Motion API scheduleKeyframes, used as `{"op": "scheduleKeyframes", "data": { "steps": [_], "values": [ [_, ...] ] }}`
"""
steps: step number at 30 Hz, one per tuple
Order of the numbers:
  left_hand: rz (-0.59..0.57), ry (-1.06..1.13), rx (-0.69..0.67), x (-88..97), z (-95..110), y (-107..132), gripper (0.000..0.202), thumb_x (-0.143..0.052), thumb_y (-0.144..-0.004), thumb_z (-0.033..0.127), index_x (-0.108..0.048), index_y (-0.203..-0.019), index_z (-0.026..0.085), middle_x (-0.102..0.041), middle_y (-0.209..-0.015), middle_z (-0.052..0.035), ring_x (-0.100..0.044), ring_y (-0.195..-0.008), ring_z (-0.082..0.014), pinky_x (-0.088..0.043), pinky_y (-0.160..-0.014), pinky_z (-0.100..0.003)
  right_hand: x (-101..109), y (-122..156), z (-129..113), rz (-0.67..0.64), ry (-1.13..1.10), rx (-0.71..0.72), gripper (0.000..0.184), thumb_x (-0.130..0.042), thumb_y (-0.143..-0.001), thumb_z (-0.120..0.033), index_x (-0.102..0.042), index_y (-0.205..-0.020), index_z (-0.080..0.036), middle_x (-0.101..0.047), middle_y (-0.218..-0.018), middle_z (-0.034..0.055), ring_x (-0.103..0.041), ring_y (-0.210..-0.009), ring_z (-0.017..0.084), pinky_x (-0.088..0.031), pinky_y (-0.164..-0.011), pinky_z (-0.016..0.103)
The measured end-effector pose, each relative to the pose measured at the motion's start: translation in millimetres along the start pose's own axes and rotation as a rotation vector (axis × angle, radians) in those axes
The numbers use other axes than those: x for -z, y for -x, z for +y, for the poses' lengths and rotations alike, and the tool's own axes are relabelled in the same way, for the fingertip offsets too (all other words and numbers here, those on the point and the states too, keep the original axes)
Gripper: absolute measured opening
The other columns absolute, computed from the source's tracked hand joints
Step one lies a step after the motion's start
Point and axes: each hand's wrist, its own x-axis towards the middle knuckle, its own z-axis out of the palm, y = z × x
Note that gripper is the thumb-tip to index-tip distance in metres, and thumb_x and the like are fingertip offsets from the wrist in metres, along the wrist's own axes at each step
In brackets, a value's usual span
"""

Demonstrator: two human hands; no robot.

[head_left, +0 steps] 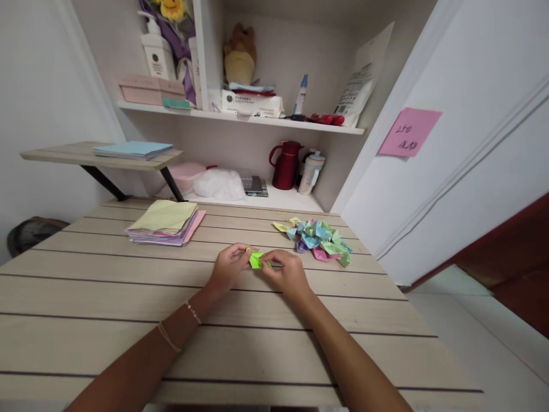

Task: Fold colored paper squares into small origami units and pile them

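A small folded piece of bright green paper (pixel 256 260) is held between both hands over the middle of the table. My left hand (pixel 229 266) pinches its left side between thumb and fingers. On the other side, my right hand (pixel 288 272) grips the right edge with thumb and forefinger. The fingers partly cover the paper, so its full shape is hidden. Just beyond my right hand lies a heap of folded paper pieces (pixel 319 236) in blue, green, pink, yellow and purple. A stack of square coloured paper (pixel 165 222), yellow on top, sits at the left.
The slatted wooden table (pixel 128 303) bears a raised side shelf (pixel 64 150) with a blue paper stack (pixel 132 150). Behind stand a dark red jug (pixel 286 166) and a pale bottle (pixel 311 173). A pink note (pixel 410 132) is stuck on the right wall.
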Motion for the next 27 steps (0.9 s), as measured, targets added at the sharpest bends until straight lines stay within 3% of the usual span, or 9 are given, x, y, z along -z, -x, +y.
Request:
{"op": "scheduleKeyframes", "data": {
  "steps": [6,10,13,18,22,27],
  "values": [
    [-0.121,-0.217,-0.151,3.3,7,5,0.026,-0.054,-0.075,0.029,-0.057,-0.097,0.016,-0.065,-0.095,-0.0072,-0.063,-0.076,-0.0158,-0.051,-0.066,-0.025,0,3,0,-0.047,0.039,0.005,0.010,-0.055,-0.071,-0.015,-0.062,-0.073,-0.021,-0.066,-0.071,0.0018,-0.060,-0.066,0.016,-0.046,-0.065,0.025],
    [-0.209,-0.379,-0.217,6.9,11,5,0.018,-0.052,-0.075,0.026,-0.062,-0.086,0.017,-0.065,-0.098,-0.0076,-0.062,-0.083,-0.0170,-0.050,-0.070,-0.025,1,3,5,-0.084,0.107,0.067,0.009,-0.057,-0.071,-0.014,-0.062,-0.074,-0.021,-0.066,-0.074,0.0025,-0.060,-0.071,0.017,-0.046,-0.067,0.026],
    [-0.207,-0.444,-0.220,9.1,9,4,0.016,-0.055,-0.073,0.025,-0.065,-0.080,0.016,-0.066,-0.096,-0.0082,-0.063,-0.084,-0.0183,-0.051,-0.071,-0.026,0,3,9,-0.107,0.121,0.106,0.008,-0.058,-0.072,-0.015,-0.062,-0.076,-0.020,-0.066,-0.076,0.0035,-0.061,-0.074,0.017,-0.046,-0.069,0.027],
    [-0.187,-0.416,-0.167,11.6,0,1,0.022,-0.057,-0.072,0.027,-0.066,-0.089,0.016,-0.070,-0.081,-0.0063,-0.065,-0.071,-0.0170,-0.053,-0.063,-0.024,1,2,7,-0.079,0.001,0.124,0.011,-0.055,-0.075,-0.015,-0.063,-0.080,-0.021,-0.066,-0.085,0.0057,-0.060,-0.083,0.018,-0.048,-0.076,0.030],
    [-0.092,-0.295,-0.134,12.8,-2,-2,0.022,-0.063,-0.067,0.027,-0.067,-0.084,0.014,-0.070,-0.083,-0.0073,-0.066,-0.071,-0.0179,-0.054,-0.065,-0.025,2,-1,4,0.032,-0.216,-0.049,0.016,-0.058,-0.073,-0.023,-0.066,-0.086,-0.019,-0.060,-0.105,0.0109,-0.057,-0.097,0.021,-0.053,-0.066,0.029],
    [-0.025,-0.096,-0.025,13.2,-2,-6,0.028,-0.069,-0.061,0.030,-0.067,-0.083,0.012,-0.071,-0.072,-0.0060,-0.067,-0.065,-0.0181,-0.055,-0.066,-0.028,-1,-5,11,-0.033,-0.597,-0.351,0.026,-0.065,-0.068,-0.033,-0.065,-0.088,-0.016,-0.068,-0.079,0.0072,-0.064,-0.070,0.019,-0.053,-0.064,0.031]
  ]
}}
